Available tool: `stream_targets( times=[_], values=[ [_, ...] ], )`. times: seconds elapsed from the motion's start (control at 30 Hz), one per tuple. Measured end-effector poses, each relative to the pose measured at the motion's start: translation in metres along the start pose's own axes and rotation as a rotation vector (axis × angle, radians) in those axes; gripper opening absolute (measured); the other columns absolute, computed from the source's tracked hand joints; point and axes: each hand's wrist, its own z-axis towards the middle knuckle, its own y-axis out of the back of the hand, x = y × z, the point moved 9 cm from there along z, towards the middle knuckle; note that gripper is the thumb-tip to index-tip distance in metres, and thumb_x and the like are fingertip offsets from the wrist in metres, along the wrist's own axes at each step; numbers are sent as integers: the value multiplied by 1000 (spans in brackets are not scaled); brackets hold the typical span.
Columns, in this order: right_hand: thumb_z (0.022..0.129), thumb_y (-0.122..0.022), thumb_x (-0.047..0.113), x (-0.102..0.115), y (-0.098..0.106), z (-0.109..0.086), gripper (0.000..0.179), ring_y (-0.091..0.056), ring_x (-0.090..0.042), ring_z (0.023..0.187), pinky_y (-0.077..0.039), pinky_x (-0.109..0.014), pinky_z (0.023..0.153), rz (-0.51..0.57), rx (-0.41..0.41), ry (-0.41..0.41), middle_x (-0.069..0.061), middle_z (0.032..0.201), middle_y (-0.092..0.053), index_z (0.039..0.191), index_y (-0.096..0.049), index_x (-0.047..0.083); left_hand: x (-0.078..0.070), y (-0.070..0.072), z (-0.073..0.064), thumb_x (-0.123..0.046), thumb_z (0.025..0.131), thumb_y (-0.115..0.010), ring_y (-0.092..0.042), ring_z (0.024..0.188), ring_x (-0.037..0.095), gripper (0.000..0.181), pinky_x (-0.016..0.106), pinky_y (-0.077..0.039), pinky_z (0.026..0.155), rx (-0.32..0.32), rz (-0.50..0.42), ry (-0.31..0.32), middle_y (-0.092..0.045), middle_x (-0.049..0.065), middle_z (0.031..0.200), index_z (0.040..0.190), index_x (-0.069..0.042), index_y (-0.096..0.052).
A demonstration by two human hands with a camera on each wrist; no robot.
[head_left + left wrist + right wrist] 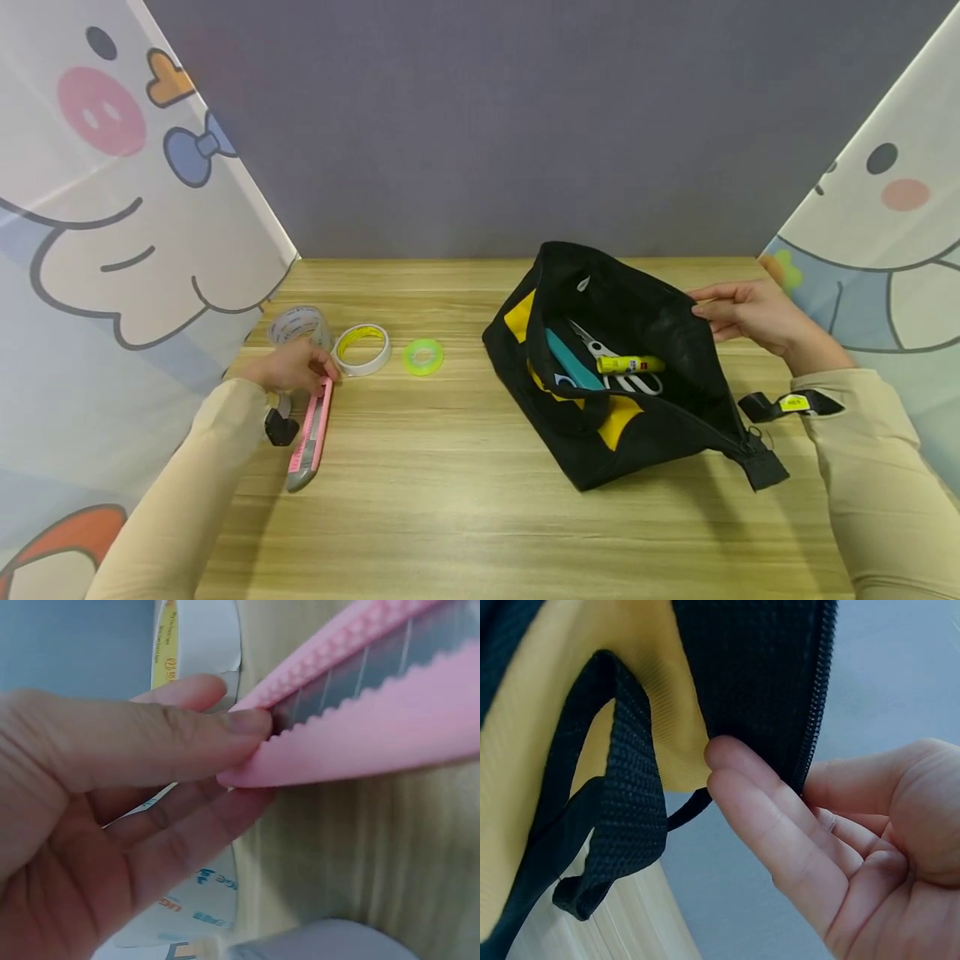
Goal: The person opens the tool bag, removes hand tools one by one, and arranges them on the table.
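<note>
My left hand (288,367) pinches the tip end of a pink utility knife (321,421) between thumb and fingers. In the left wrist view the knife's segmented blade (352,679) lies inside its ridged pink body. My right hand (757,317) holds the right rim of a black-and-yellow tool bag (660,437), thumb on one side and fingers on the other, near the zipper (819,697). The bag's mouth is spread wide. Inside lie white-handled scissors (593,343), a yellow glue-stick-like tube (630,364) and a long teal item (570,360), partly hidden.
Beside my left hand are a clear tape roll (277,330) and a white tape roll (365,368). A small green tape roll (410,360) lies farther right. Printed cloth panels (165,275) flank the wooden table (450,517), with a grey wall (480,125) behind.
</note>
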Motion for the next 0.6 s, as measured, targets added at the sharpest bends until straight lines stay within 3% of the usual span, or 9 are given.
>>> stream_targets(
  times=[0.17,0.3,0.47,0.6],
  values=[
    [99,-54,-4,1,0,0,47,-57,-9,62,-58,-25,57,9,-1,10,9,90,-67,98,-75,38,3,1,-2,15,70,-72,-66,91,27,24,25,-55,71,-41,44,17,-72,10,94,91,4,-71],
    [99,-54,-5,0,0,0,47,-57,-9,62,-58,-24,57,16,0,7,10,89,-68,98,-75,38,-3,5,-5,9,79,-74,-66,101,36,20,28,-56,76,-54,14,36,-71,15,101,99,6,-69],
    [99,-54,-5,-1,0,0,48,-57,-8,62,-57,-24,57,15,-5,-1,11,90,-69,97,-75,38,-24,14,-6,4,88,-71,-61,113,43,32,27,-55,85,-60,-126,-2,-64,29,118,117,15,-61],
    [99,-55,-4,0,0,0,47,-57,-8,63,-58,-25,57,11,-7,3,11,90,-69,97,-75,38,-47,14,1,3,89,-70,-58,118,42,39,27,-54,89,29,-179,-24,-58,31,127,125,14,-58]
  ],
)
